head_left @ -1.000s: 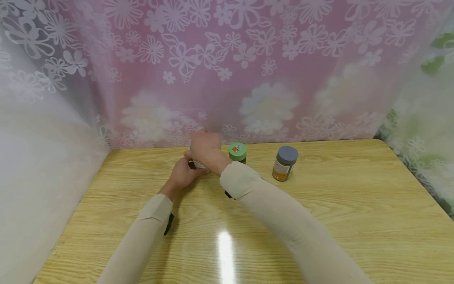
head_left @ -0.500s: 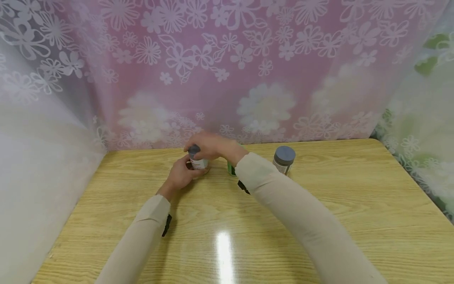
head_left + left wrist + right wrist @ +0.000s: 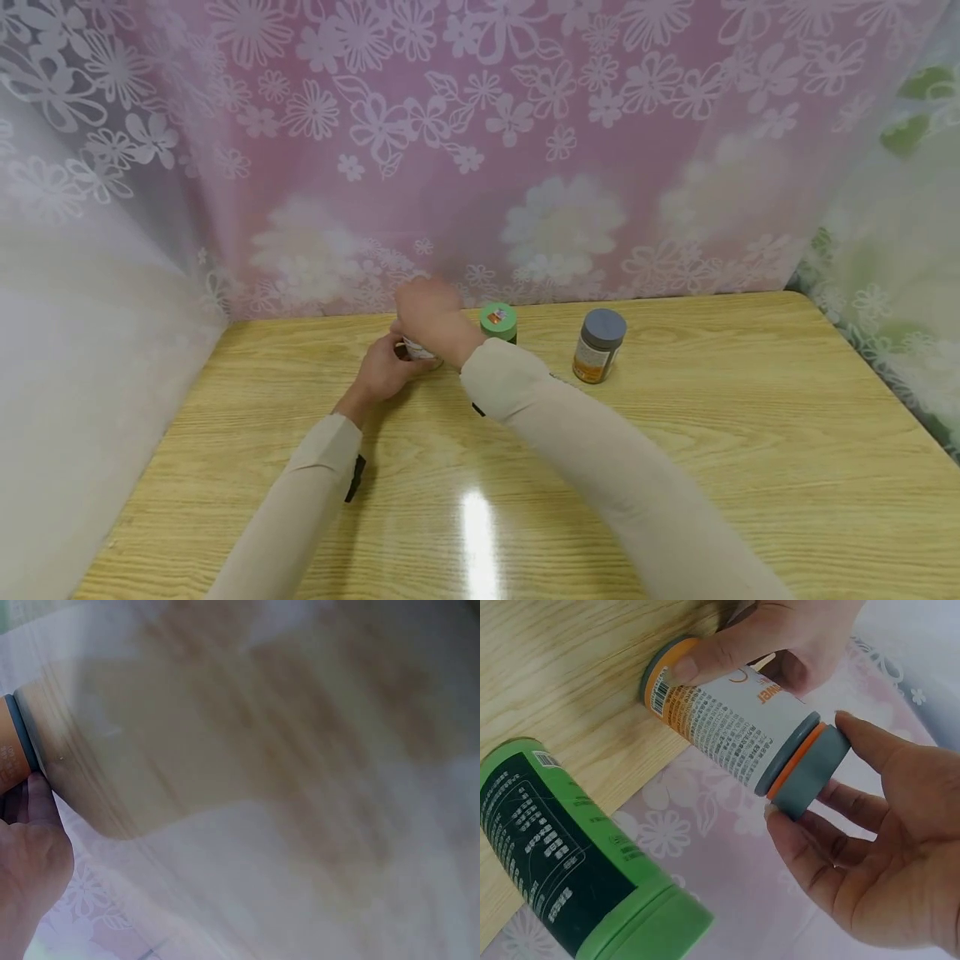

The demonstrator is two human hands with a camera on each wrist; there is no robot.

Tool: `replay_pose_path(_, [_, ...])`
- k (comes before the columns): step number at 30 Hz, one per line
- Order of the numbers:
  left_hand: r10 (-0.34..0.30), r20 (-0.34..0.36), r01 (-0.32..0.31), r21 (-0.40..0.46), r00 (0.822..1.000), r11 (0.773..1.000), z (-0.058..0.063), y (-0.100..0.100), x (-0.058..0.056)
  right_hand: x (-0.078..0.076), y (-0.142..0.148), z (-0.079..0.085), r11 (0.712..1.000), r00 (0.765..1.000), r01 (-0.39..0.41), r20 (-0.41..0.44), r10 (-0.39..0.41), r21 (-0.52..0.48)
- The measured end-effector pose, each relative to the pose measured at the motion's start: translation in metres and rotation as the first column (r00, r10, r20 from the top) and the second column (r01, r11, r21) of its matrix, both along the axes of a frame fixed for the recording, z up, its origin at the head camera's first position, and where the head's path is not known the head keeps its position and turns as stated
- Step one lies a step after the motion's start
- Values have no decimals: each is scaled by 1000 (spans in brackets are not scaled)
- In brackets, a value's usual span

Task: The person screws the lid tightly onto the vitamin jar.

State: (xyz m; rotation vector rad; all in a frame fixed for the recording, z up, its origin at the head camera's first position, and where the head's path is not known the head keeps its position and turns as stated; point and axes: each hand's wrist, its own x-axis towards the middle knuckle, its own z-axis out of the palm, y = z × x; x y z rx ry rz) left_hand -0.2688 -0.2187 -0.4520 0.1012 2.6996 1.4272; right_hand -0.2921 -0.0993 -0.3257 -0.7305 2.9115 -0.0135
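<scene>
In the right wrist view, a cylindrical jar (image 3: 720, 724) has a white-and-orange printed label and a grey screw lid (image 3: 811, 774). An orange ring shows between lid and body. My left hand (image 3: 784, 634) holds the jar's body near its base, thumb across the label. With thumb and fingertips, my right hand (image 3: 900, 825) grips the lid's edge. From the head, the right hand (image 3: 429, 312) covers the lid, while the left hand (image 3: 382, 369) wraps the lower side. The left wrist view catches only the jar's orange part (image 3: 11, 742) and part of that hand.
Just right of the hands stands a green jar (image 3: 498, 321), partly behind the right forearm. Farther right is another jar (image 3: 598, 346) with a grey lid and an orange-and-white label. The wooden table (image 3: 720, 433) meets a floral curtain (image 3: 465, 208) at its back edge.
Half a second ago the right hand was turned with its fingers spread, showing the grey lid. Now it has swung back over the lid, uncovering the green jar's top. The left hand keeps its hold.
</scene>
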Motion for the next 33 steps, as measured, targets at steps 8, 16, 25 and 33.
replay_pose_path(8, [-6,-9,6,-13,1000,1000,-1,1,-1,0,1,-4,999,999,52,-5,-52,-5])
replay_pose_path(16, [3,28,-5,45,1000,999,2,-1,1,-14,27,-2,973,977,-195,61,203,-124])
replay_pose_path(25, [-7,31,4,72,1000,997,-1,-2,4,-22,36,2,836,826,-531,135,547,-138])
replay_pose_path(33, [-10,1,10,40,1000,999,-1,1,0,-9,26,3,937,933,-343,89,347,-64])
